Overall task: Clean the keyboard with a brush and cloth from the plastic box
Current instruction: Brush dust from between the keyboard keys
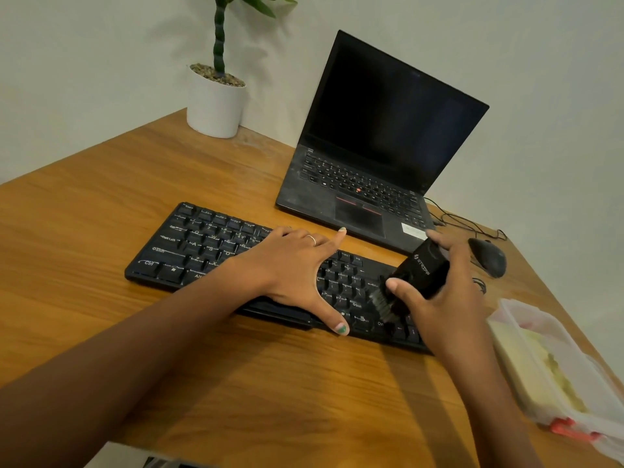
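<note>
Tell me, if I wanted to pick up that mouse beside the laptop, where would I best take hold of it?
Probably from above, palm over the mouse's rounded back, thumb and fingers pinching its two long sides. It lies flat on the table, and the hump fits a palm. Come from the near right: the right hand with the brush crowds its left, and its cable trails off behind.

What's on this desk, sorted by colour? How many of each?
Black: 4, namely keyboard, laptop, mouse, brush
White: 1, plant pot
Clear: 1, plastic box
Total: 6
</note>
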